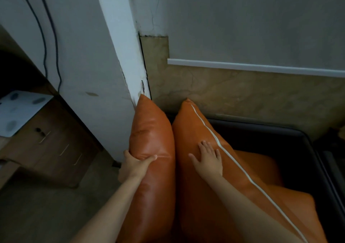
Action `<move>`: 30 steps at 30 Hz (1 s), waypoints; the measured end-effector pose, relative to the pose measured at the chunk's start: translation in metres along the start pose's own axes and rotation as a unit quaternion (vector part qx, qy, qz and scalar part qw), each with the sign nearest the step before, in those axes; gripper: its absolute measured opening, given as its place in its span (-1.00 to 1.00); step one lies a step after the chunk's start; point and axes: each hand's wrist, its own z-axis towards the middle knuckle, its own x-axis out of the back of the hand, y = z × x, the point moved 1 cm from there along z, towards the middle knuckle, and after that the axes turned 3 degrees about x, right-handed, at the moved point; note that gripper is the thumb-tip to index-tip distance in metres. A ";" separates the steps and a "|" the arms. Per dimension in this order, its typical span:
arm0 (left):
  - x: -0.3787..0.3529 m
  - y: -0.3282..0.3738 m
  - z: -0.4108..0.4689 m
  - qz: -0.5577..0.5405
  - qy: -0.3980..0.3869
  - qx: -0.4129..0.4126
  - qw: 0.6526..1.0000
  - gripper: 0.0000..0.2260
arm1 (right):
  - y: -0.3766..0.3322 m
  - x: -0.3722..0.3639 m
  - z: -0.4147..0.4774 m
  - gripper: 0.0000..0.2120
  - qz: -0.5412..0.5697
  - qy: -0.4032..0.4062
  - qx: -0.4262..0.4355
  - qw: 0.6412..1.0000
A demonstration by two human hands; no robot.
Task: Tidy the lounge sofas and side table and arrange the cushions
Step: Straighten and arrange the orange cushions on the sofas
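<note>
cracked grey plaster and a marbled tan wall panel [242,97] back a dim lounge corner, where a white pillar [104,65] rises beside a dark upholstered sofa [291,130]. two cushions stand on end at the sofa's near end, their flanks touching. a plain orange leather cushion [152,130] sits against the pillar. an orange leather cushion with white piping [192,127] is to its right, above the orange seat pad [261,164]. what their bases rest on is hidden.

the person's left hand [134,165] grips the outer edge of the plain cushion, thumb laid across its face and the other fingers wrapped out of sight behind. the right hand [209,160] rests flat on the piped cushion, fingers [204,145] straight and spread wide, holding nothing.

the step in hand appears to be setting the pair upright and even. to do it well, the gripping hand would likely need to draw the plain cushion off the pillar and square to the sofa. the flat palm meanwhile steadies its neighbour against toppling onto the seat. smooth leather may slide under an open palm, so firm pressure looks wise, and the top corners should end level.

to the left, a wooden drawer cabinet [61,149] carries a white board with dark oval marks [20,110], and two black cables [44,37] hang down the wall.
</note>
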 end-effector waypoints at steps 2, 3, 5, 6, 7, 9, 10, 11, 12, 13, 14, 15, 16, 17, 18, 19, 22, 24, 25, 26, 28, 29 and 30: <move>0.000 -0.005 0.002 0.007 -0.001 0.001 1.000 -0.09 | -0.020 -0.006 -0.013 -0.45 0.097 0.002 0.034 0.995; 0.000 -0.007 0.003 0.011 -0.001 0.001 1.000 -0.09 | -0.032 -0.011 -0.020 -0.47 0.164 -0.010 0.044 0.985; 0.001 -0.012 0.003 0.019 0.001 0.000 1.000 -0.10 | -0.056 -0.022 -0.036 -0.46 0.313 -0.054 0.028 0.948; 0.002 -0.014 0.003 0.024 0.002 -0.001 1.000 -0.10 | -0.066 -0.028 -0.044 -0.44 0.370 -0.078 0.008 0.926; 0.003 -0.017 0.003 0.027 0.002 -0.002 1.000 -0.11 | -0.073 -0.035 -0.051 -0.42 0.403 -0.096 -0.013 0.910; 0.006 -0.024 0.003 0.029 -0.003 -0.007 1.000 -0.10 | -0.083 -0.051 -0.063 -0.36 0.431 -0.117 -0.052 0.893; 0.007 -0.029 0.004 0.030 -0.008 -0.010 0.999 -0.09 | -0.087 -0.059 -0.069 -0.33 0.443 -0.122 -0.069 0.885; 0.008 -0.035 0.006 0.033 -0.013 -0.012 0.999 -0.07 | -0.090 -0.066 -0.074 -0.30 0.453 -0.125 -0.086 0.878; 0.009 -0.041 0.006 0.038 -0.018 -0.016 0.999 -0.04 | -0.092 -0.071 -0.079 -0.28 0.459 -0.129 -0.098 0.873; 0.010 -0.047 0.007 0.042 -0.024 -0.019 0.999 -0.02 | -0.094 -0.076 -0.084 -0.26 0.464 -0.133 -0.107 0.869; 0.011 -0.053 0.007 0.045 -0.030 -0.023 0.998 -0.01 | -0.097 -0.080 -0.089 -0.25 0.467 -0.136 -0.113 0.866; 0.013 -0.060 0.005 0.048 -0.034 -0.025 0.998 0.00 | -0.099 -0.083 -0.094 -0.25 0.474 -0.136 -0.119 0.862; 0.015 -0.067 0.004 0.051 -0.037 -0.026 0.998 0.00 | -0.101 -0.086 -0.099 -0.24 0.481 -0.133 -0.125 0.857; 0.017 -0.074 0.004 0.055 -0.042 -0.026 0.997 0.00 | -0.103 -0.088 -0.103 -0.23 0.488 -0.129 -0.131 0.853; 0.019 -0.082 0.004 0.058 -0.046 -0.023 0.997 0.00 | -0.105 -0.090 -0.107 -0.22 0.491 -0.126 -0.137 0.851; 0.021 -0.089 0.005 0.059 -0.049 -0.018 0.997 0.00 | -0.106 -0.093 -0.111 -0.21 0.495 -0.123 -0.146 0.848; 0.027 -0.106 0.008 0.066 -0.054 -0.020 0.996 -0.01 | -0.109 -0.102 -0.122 -0.19 0.501 -0.126 -0.170 0.839; 0.030 -0.110 0.010 0.077 -0.057 -0.032 0.995 -0.03 | -0.110 -0.110 -0.131 -0.20 0.497 -0.122 -0.177 0.841; 0.031 -0.111 0.010 0.084 -0.059 -0.039 0.994 -0.03 | -0.109 -0.113 -0.135 -0.21 0.492 -0.115 -0.180 0.844; 0.031 -0.111 0.011 0.091 -0.061 -0.045 0.993 -0.04 | -0.108 -0.115 -0.138 -0.21 0.482 -0.107 -0.181 0.851; 0.032 -0.111 0.012 0.102 -0.065 -0.052 0.991 -0.05 | -0.102 -0.119 -0.141 -0.19 0.457 -0.099 -0.177 0.866; 0.032 -0.112 0.013 0.106 -0.066 -0.054 0.991 -0.05 | -0.100 -0.119 -0.142 -0.19 0.442 -0.101 -0.176 0.874; 0.032 -0.113 0.013 0.110 -0.067 -0.056 0.990 -0.05 | -0.097 -0.118 -0.141 -0.20 0.428 -0.103 -0.174 0.881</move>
